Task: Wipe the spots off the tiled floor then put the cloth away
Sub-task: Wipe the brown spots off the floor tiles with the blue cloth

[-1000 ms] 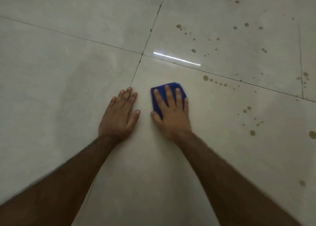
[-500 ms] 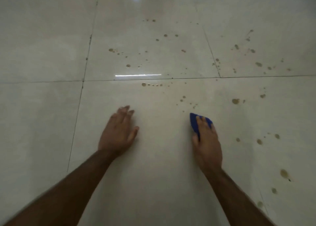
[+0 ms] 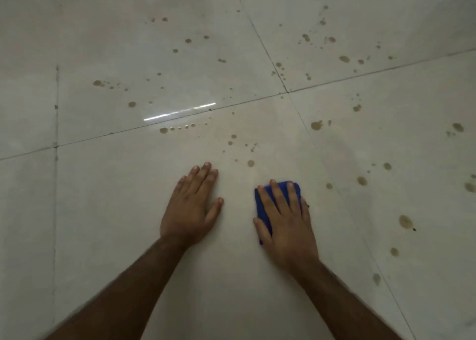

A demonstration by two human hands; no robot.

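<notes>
Kneeling over the tiled floor, you brace your left hand flat at 6 o'clock, fingers straight and holding nothing, while your right hand presses the blue cloth to the tile just beside it at 5 o'clock, fingers spread flat across it. Wiping looks to be under way and far from finished: brown spots begin at 12 o'clock just beyond the cloth and scatter on toward 2 o'clock. Your next stroke probably calls for a firm push forward through that nearest cluster.
</notes>
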